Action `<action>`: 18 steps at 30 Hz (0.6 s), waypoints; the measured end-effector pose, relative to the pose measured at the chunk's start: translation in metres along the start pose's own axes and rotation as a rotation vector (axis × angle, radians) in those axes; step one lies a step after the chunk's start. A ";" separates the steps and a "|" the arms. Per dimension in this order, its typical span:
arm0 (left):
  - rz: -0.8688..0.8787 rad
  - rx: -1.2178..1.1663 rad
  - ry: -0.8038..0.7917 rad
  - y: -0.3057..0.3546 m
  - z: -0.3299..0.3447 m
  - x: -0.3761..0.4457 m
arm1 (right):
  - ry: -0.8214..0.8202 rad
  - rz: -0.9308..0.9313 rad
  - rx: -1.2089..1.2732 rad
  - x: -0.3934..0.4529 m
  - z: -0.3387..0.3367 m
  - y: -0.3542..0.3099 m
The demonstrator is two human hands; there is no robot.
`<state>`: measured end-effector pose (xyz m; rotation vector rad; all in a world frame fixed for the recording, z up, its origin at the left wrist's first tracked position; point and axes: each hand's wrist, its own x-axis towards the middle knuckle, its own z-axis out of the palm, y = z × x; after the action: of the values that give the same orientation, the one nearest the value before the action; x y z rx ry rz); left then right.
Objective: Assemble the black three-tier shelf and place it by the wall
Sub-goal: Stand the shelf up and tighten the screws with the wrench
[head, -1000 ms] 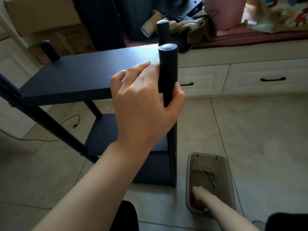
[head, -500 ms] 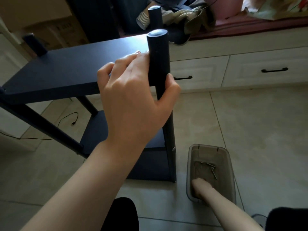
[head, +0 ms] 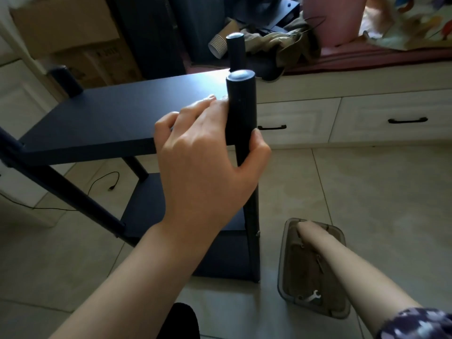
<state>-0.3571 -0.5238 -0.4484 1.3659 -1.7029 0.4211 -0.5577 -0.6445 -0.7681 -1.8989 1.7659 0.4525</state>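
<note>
Looking at your shelf [head: 102,118]: black, upright mid-frame on the tile floor, near post [head: 242,111] capped. A bin [head: 315,307] with a small wrench [head: 311,296] sits lower right; drawers [head: 401,116] run behind. Your left hand [head: 208,162] wraps the post, thumb on its right side. Your right hand [head: 304,228] reaches into the bin; can't tell its grip.
</note>
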 end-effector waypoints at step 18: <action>-0.202 0.027 -0.331 0.010 -0.013 0.019 | 0.196 -0.469 0.932 -0.175 -0.190 -0.087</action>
<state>-0.3609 -0.5226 -0.4239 1.6805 -1.8013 0.1062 -0.5078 -0.6053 -0.5029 -1.5717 1.2098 -0.6433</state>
